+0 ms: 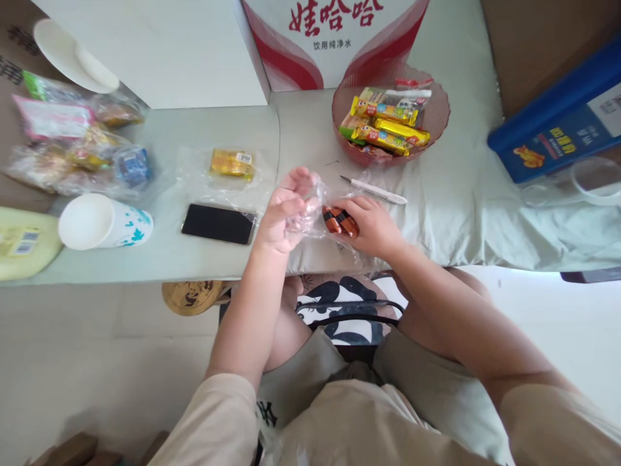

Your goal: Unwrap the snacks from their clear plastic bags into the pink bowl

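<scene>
My left hand (286,213) is curled with crumpled clear plastic film (314,213) bunched in its fingers. The film stretches across to several small packets in brown and black wrappers (338,222). Over their right side lies my right hand (372,226), its fingers closed on them and hiding part of them. Just behind the right hand is a slim white pen-like tool (378,191) with a dark pointed tip. Farther back stands a pinkish ribbed bowl (439,126) holding several yellow snack packets (388,126).
Left of my hands lie a black phone (219,224) and a yellow packet (231,164) on clear film. A paper cup (104,222) rests on its side near bagged snacks (77,145). A white carton (334,45) stands behind; a blue box (557,123) and clear plastic cup (592,181) are right.
</scene>
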`<state>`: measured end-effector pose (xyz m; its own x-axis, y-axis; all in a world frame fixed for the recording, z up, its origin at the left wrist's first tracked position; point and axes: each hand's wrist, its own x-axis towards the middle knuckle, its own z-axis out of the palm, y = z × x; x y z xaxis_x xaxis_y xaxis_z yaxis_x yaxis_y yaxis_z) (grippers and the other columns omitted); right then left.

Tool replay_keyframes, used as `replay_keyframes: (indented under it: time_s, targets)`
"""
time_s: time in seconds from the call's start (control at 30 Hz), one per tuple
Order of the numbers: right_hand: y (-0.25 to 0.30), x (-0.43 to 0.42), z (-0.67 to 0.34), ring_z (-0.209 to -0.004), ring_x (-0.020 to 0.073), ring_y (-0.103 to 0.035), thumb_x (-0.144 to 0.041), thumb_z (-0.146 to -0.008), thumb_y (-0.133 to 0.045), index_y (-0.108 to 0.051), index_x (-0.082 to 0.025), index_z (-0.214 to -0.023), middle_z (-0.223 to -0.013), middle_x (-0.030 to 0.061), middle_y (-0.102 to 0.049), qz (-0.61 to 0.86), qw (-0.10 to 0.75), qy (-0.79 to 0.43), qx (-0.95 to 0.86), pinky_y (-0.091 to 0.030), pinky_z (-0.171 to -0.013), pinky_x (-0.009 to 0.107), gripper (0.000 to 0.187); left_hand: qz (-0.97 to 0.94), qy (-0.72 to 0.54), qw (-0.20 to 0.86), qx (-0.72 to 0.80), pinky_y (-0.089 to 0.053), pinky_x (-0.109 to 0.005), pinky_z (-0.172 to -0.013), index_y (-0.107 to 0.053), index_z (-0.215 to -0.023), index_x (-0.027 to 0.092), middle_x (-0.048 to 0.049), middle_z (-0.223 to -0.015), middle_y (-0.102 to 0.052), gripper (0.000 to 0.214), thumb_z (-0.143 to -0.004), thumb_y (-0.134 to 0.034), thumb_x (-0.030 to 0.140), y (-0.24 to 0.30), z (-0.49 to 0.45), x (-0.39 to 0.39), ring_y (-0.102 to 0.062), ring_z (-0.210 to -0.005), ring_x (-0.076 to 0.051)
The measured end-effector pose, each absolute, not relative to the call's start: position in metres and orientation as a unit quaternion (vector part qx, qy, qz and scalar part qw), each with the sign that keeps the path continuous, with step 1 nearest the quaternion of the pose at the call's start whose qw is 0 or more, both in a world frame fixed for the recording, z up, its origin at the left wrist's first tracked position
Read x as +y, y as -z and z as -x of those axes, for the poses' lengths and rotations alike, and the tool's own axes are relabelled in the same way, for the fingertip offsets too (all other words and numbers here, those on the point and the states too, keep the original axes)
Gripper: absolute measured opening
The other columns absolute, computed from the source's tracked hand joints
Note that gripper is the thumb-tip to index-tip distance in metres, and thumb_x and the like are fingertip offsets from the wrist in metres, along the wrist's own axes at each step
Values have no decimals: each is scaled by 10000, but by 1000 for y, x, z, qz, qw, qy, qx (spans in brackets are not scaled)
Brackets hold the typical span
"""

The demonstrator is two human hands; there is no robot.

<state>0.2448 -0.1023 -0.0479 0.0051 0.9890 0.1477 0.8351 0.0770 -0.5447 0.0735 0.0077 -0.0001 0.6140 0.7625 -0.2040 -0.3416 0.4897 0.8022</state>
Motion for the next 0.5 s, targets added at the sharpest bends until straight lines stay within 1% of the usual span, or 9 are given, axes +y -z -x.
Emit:
replay_keyframes:
  time_s: [0.07,0.1,0.2,0.3,0.37,0.43,0.5]
  targets:
    - [48,-102,-250,-1168,344,-616,-486,-868,-678,-614,-230,-1281,-1263,144,-664,627,300,-189,-694,-487,-1029,504,490,-321,-374,812,313,-340,-151,-380,-676,-926,260,-29,-1011,-704,201,-745,-750,211,-7,-69,12,-516,-581,-74]
    - [49,-102,-253,-1171,337,-617,-504,-862,-683,-608,-230,-1275,-1272,144,-659,607,323,-207,-696,-489,-1034,498,501,-297,-391,807,329,-300,-142,-355,-664,-901,253,-19,-956,-699,161,-773,-718,171,-10,-67,15,-490,-553,-63]
    - [50,-106,-260,-1163,329,-628,-595,-859,-671,-583,-232,-1286,-1263,133,-660,577,380,-258,-675,-501,-1027,496,567,-242,-438,784,367,-208,-121,-308,-618,-826,235,31,-787,-642,220,-751,-671,35,-13,-63,24,-371,-458,-27]
    - [56,-116,-264,-1095,331,-649,-669,-840,-659,-552,-248,-1317,-1207,115,-673,609,442,-277,-597,-531,-958,511,645,-212,-478,751,404,-171,-119,-301,-556,-762,213,71,-656,-547,275,-697,-644,-40,-7,-64,29,-319,-404,-8]
    - [61,-124,-270,-1038,321,-658,-702,-852,-615,-542,-278,-1309,-1146,98,-677,645,499,-246,-525,-552,-890,516,628,-198,-487,738,424,-152,-127,-306,-514,-734,205,89,-576,-466,287,-676,-617,-56,-2,-66,30,-313,-380,-9]
    - [59,-131,-283,-1008,313,-655,-696,-892,-550,-543,-291,-1281,-1087,92,-664,672,551,-175,-463,-559,-839,510,562,-191,-479,735,440,-133,-132,-313,-485,-724,203,103,-522,-394,288,-659,-585,-60,1,-68,30,-303,-363,-14]
    - [45,-131,-302,-1043,320,-637,-640,-951,-481,-547,-279,-1258,-1067,105,-634,684,551,-126,-461,-555,-830,507,478,-194,-465,738,448,-119,-136,-321,-468,-725,202,113,-502,-364,286,-639,-567,-52,1,-71,28,-290,-354,-14]
